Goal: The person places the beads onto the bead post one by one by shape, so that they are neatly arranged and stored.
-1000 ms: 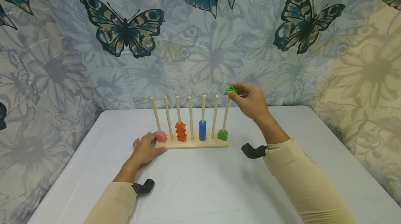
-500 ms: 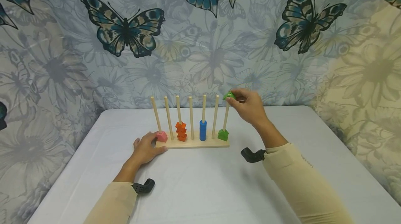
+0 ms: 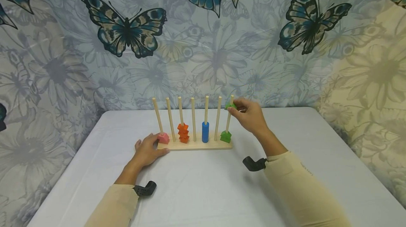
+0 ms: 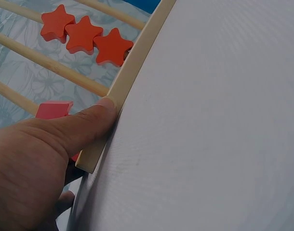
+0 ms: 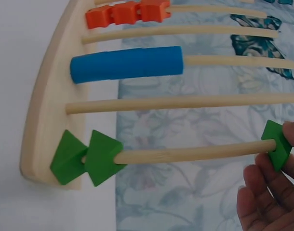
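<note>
A wooden peg stand (image 3: 195, 146) with several upright pegs stands on the table. My left hand (image 3: 148, 152) grips the left end of its base, thumb (image 4: 96, 118) along the front edge, beside a pink block (image 3: 163, 138). Between thumb and fingers, my right hand (image 3: 250, 116) pinches a green triangular block (image 5: 277, 144), threaded on the upper part of the rightmost peg (image 5: 195, 153). Two more green triangular blocks (image 5: 104, 158) sit at the foot of that same peg.
Orange star blocks (image 4: 84, 34) are stacked on the third peg from the left. Blue cylindrical blocks (image 5: 127, 64) fill the lower part of another peg. A white cloth covers the table (image 3: 203, 191), with a butterfly-patterned wall hanging (image 3: 219, 61) behind.
My right hand has moved down with the green triangular block, from the tip of the rightmost peg to a little below it; the peg tip now shows above. My left hand has stayed put.
</note>
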The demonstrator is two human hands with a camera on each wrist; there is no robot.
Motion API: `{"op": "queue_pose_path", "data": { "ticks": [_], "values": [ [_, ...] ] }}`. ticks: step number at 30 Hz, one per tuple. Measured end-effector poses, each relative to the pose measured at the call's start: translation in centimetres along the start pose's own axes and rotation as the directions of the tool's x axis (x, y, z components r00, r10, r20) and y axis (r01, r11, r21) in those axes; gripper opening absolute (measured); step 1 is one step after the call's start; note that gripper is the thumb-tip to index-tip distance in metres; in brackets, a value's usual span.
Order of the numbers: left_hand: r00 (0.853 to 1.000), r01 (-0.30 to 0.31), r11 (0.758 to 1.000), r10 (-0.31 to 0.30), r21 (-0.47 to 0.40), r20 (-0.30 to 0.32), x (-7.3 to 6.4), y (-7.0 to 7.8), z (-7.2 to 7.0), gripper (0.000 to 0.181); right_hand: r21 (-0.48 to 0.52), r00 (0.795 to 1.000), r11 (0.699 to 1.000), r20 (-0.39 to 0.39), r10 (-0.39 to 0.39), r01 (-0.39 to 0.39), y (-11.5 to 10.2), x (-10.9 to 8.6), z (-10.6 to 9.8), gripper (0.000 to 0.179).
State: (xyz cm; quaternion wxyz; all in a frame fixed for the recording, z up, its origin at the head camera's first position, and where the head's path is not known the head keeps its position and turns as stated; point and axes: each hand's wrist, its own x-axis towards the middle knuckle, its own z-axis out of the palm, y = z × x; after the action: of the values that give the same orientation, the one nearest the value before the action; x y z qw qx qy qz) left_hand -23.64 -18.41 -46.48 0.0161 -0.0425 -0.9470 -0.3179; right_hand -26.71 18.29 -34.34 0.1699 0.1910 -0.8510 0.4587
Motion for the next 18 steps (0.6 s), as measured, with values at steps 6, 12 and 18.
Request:
{"op": "queue_pose_path", "data": {
  "ticks": [6,12,18],
  "values": [
    [1.000,0.003,1.000,-0.003,-0.002,0.000,0.0,0.0,0.0,0.068,-0.026,1.000,1.000,0.002,0.017,-0.017,1.0,-0.7,0.8,0.030],
    [1.000,-0.007,1.000,0.007,-0.004,-0.004,0.0,0.0,0.0,0.068,-0.034,0.998,0.997,0.007,0.070,-0.070,1.9,-1.7,1.6,0.033],
    [1.000,-0.009,1.000,0.009,-0.007,-0.003,0.0,-0.1,0.0,0.067,-0.035,0.995,0.995,0.019,0.095,-0.094,3.2,-2.7,2.5,0.031]
  ]
}}
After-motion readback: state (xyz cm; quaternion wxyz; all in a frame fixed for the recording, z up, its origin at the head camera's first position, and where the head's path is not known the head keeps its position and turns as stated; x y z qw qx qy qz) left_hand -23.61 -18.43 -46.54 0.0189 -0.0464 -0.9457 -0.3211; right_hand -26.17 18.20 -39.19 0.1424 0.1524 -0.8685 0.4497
